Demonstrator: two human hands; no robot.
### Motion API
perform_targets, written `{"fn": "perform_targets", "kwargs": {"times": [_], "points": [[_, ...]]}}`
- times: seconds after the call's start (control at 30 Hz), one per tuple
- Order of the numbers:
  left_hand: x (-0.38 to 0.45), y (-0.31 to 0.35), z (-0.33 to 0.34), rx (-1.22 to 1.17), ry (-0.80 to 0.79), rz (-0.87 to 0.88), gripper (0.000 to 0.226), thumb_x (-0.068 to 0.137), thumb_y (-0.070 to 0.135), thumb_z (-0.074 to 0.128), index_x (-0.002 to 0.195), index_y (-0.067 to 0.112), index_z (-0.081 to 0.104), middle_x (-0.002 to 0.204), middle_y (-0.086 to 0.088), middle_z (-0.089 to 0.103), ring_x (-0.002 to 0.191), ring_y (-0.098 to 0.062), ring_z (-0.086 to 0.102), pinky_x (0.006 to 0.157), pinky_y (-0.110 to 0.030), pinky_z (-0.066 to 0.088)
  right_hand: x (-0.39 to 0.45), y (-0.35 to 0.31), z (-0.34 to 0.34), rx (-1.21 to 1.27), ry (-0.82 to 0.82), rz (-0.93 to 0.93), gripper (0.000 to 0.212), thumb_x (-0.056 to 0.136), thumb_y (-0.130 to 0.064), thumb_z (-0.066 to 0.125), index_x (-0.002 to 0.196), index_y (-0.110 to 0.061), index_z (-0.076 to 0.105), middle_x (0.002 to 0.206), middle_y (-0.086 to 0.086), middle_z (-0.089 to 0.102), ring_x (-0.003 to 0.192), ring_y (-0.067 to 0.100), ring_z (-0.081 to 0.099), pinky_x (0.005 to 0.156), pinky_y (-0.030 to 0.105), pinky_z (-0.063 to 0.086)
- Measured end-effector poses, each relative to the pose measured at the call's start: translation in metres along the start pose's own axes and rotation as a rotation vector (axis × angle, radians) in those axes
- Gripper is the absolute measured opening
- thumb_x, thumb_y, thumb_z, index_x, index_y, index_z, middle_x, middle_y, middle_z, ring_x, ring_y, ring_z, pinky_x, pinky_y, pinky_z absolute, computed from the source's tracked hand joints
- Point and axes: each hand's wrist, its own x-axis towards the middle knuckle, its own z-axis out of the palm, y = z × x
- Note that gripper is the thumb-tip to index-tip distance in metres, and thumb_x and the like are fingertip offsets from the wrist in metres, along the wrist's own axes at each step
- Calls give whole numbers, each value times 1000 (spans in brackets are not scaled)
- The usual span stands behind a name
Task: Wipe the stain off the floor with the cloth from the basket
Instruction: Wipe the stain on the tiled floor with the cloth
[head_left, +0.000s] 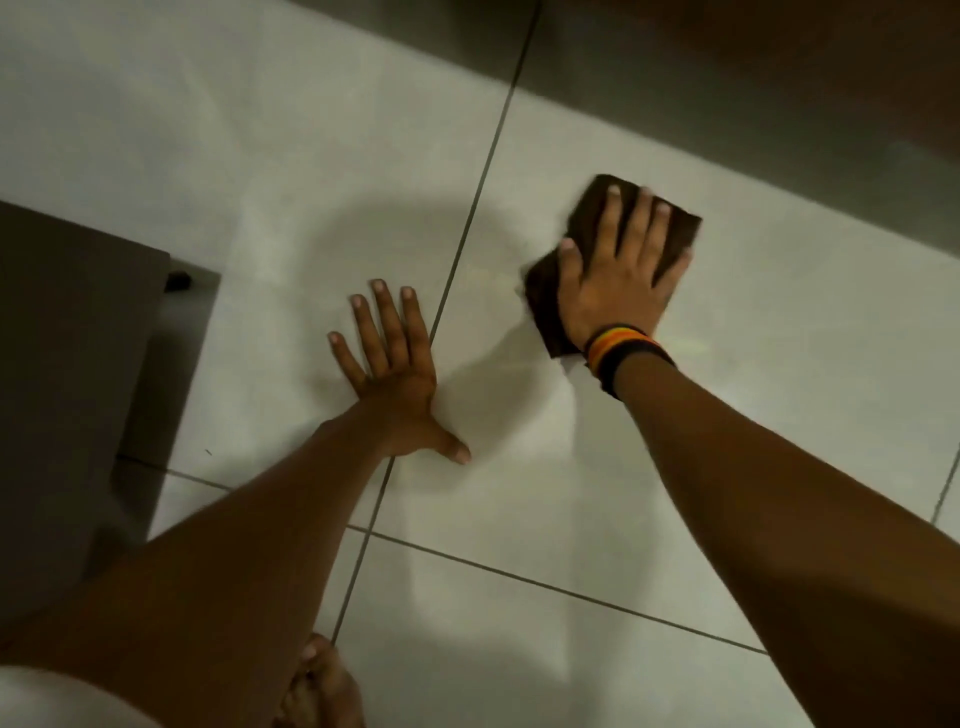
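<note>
Pressing my right hand (618, 270) flat on a dark brown folded cloth (553, 306), I hold it against the pale tiled floor (779, 415). My fingers are spread wide over the cloth, palm down, not pinching it; the cloth shows past my fingertips and past the thumb side of my hand, reaching back to my wrist. On that wrist sits a stack of bands (626, 351), black with orange, yellow and red stripes.

My left hand (395, 364) lies bare and flat on the floor well to the left of the cloth, fingers spread, thumb stretched out to the right. It holds nothing. A dark grout line (470, 228) runs between my 2 hands, from the top of the view down toward me, and my left thumb reaches across to it.

Faint yellowish streaks (488, 275) show on the tile just left of the cloth; they are blurred, and I cannot tell whether they are the stain. The basket is out of view.

At the left edge stands a dark grey flat-topped piece of furniture (67, 338), with a small dark foot or caster (176, 280) at its corner. My bare toes (311, 686) show at the bottom edge, below my left forearm. A darker band runs along the top right of the floor.
</note>
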Motion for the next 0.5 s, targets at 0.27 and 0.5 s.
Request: {"fn": "perform_targets", "kwargs": {"times": [0.27, 0.5], "points": [[-1, 2, -2, -33, 5, -3, 192, 31, 74, 92, 149, 9, -45, 155, -26, -52, 144, -49, -46, 115, -74, -20, -98, 53, 11, -164, -139, -610, 68, 103, -53, 36, 164, -29, 20, 174, 4, 16, 161, 26, 12, 126, 63, 13], [5, -1, 7, -7, 55, 0, 191, 30, 72, 92, 150, 10, -44, 157, -26, -48, 146, -49, -43, 114, -71, -22, -10, -2, 7, -21, 18, -45, 72, 100, -56, 24, 165, -25, 16, 174, 9, 11, 161, 30, 8, 125, 67, 8]]}}
